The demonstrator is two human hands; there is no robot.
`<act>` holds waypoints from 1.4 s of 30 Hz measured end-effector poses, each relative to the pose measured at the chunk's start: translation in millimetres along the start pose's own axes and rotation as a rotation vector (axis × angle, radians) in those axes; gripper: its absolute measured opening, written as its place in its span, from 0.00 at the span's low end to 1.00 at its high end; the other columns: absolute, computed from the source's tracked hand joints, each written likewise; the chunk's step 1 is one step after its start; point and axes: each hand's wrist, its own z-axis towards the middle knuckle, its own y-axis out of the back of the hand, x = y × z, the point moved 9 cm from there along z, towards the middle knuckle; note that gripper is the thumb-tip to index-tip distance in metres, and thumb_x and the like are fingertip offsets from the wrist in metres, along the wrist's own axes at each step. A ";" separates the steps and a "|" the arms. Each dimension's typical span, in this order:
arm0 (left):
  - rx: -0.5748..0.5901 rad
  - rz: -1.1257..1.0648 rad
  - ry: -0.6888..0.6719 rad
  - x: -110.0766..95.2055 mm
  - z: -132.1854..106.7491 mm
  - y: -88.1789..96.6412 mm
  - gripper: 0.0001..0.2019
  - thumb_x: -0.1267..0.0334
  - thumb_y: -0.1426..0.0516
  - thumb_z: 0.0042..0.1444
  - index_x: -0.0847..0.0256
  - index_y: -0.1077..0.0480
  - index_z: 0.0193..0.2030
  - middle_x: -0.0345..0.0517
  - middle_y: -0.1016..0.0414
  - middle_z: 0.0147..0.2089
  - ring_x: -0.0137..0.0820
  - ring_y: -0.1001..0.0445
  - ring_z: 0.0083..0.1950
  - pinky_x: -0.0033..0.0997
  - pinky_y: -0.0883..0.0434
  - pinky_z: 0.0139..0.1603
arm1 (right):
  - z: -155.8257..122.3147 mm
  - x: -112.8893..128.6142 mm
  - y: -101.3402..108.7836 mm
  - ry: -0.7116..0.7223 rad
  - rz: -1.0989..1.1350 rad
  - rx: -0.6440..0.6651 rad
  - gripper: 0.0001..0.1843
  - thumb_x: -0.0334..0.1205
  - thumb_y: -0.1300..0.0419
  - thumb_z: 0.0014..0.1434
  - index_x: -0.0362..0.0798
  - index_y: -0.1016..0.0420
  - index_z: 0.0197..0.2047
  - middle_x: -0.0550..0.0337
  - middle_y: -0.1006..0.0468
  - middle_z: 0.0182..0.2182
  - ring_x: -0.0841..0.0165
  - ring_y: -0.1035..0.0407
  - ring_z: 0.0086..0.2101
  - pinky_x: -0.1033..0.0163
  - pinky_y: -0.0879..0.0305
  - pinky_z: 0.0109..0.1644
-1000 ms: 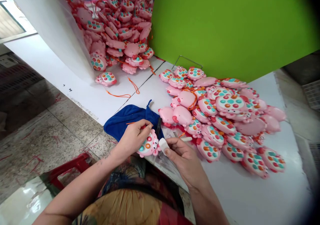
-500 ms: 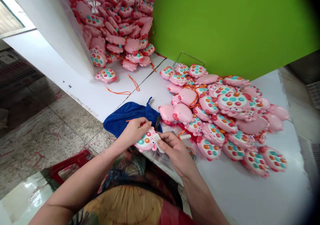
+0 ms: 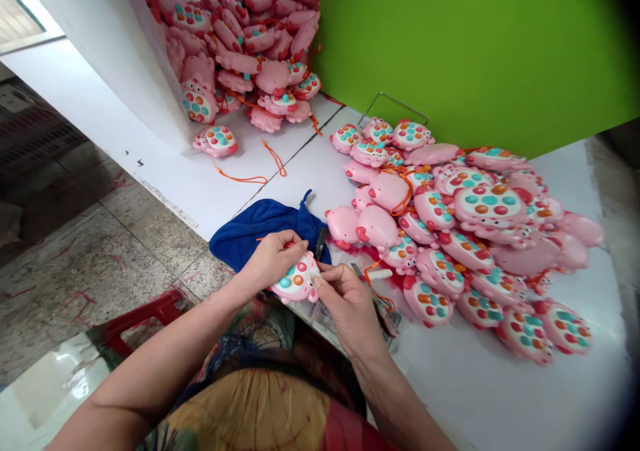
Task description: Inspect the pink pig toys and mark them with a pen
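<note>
My left hand [image 3: 276, 262] grips a pink animal-shaped toy [image 3: 296, 279] from its far side, fingers bent over the edge. The toy's face with teal, red and orange round buttons is turned up. At its right edge my right hand [image 3: 347, 302] is closed, thumb and fingers pinched on a small white piece [image 3: 316, 272] that is mostly hidden and pressed to the toy. A crumpled blue cloth [image 3: 255, 227] lies just beyond my left hand. To the right of my hands spreads a pile of similar pink toys [image 3: 493, 201].
More pink toys [image 3: 240, 61] are heaped at the back left beside a white sheet-like wall [image 3: 120, 44]. Orange loop cords [image 3: 243, 179] lie on the white table [image 3: 165, 164]. A green panel [image 3: 450, 51] stands behind. A small white stick [image 3: 380, 274] lies right of my hand.
The white piece in my right hand showed plainly before and is now mostly covered by my fingers against the toy's edge. The view has shifted slightly; my left hand keeps its grip.
</note>
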 end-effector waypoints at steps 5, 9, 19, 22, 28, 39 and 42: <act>-0.004 -0.022 0.031 1.4 0.5 1.2 0.14 0.52 0.44 0.51 0.62 0.36 0.25 0.35 0.38 0.20 0.22 0.43 0.20 0.21 0.46 0.19 | 0.2 -4.0 -2.7 0.003 -0.007 0.043 0.12 0.44 0.34 0.52 0.48 0.31 0.30 0.57 0.24 0.48 0.64 0.28 0.45 0.53 0.33 0.51; -0.007 -0.050 0.039 0.7 -0.1 0.6 0.14 0.53 0.44 0.50 0.62 0.36 0.25 0.35 0.37 0.20 0.21 0.43 0.20 0.20 0.45 0.19 | 0.3 -4.1 -2.1 0.010 -0.016 0.045 0.12 0.44 0.34 0.51 0.48 0.31 0.30 0.57 0.25 0.49 0.64 0.29 0.46 0.52 0.34 0.53; -0.011 -0.057 0.009 2.3 1.7 0.6 0.14 0.54 0.44 0.51 0.61 0.37 0.25 0.35 0.37 0.19 0.22 0.42 0.20 0.21 0.45 0.19 | 1.1 -5.1 -1.2 0.028 -0.033 0.054 0.11 0.44 0.34 0.52 0.47 0.31 0.29 0.57 0.25 0.49 0.65 0.29 0.45 0.55 0.34 0.51; -0.031 -0.069 -0.011 0.5 1.6 1.9 0.14 0.54 0.44 0.51 0.61 0.38 0.25 0.34 0.39 0.19 0.21 0.44 0.19 0.21 0.47 0.18 | 1.6 -4.1 2.3 0.045 -0.058 -0.006 0.12 0.45 0.34 0.52 0.47 0.31 0.30 0.56 0.23 0.46 0.66 0.28 0.41 0.56 0.32 0.47; -0.011 -0.056 -0.005 2.2 1.3 -0.1 0.14 0.53 0.43 0.51 0.61 0.38 0.25 0.34 0.38 0.20 0.21 0.43 0.20 0.21 0.45 0.19 | 0.3 -4.6 0.0 0.042 -0.107 0.067 0.12 0.45 0.35 0.53 0.48 0.31 0.31 0.56 0.26 0.50 0.64 0.30 0.47 0.55 0.34 0.53; -0.115 0.044 -0.090 4.3 -6.3 7.1 0.15 0.51 0.46 0.56 0.61 0.37 0.29 0.34 0.37 0.22 0.23 0.41 0.23 0.21 0.45 0.22 | 2.5 -9.7 7.1 -0.063 0.072 0.029 0.16 0.53 0.37 0.54 0.50 0.32 0.37 0.64 0.31 0.29 0.74 0.37 0.28 0.69 0.39 0.30; -0.153 0.060 -0.102 3.1 -8.3 9.7 0.14 0.51 0.46 0.56 0.61 0.36 0.29 0.35 0.35 0.23 0.24 0.39 0.25 0.22 0.43 0.24 | 2.0 -8.7 5.4 -0.107 0.181 0.041 0.17 0.52 0.35 0.51 0.50 0.32 0.36 0.65 0.33 0.29 0.74 0.38 0.28 0.71 0.40 0.28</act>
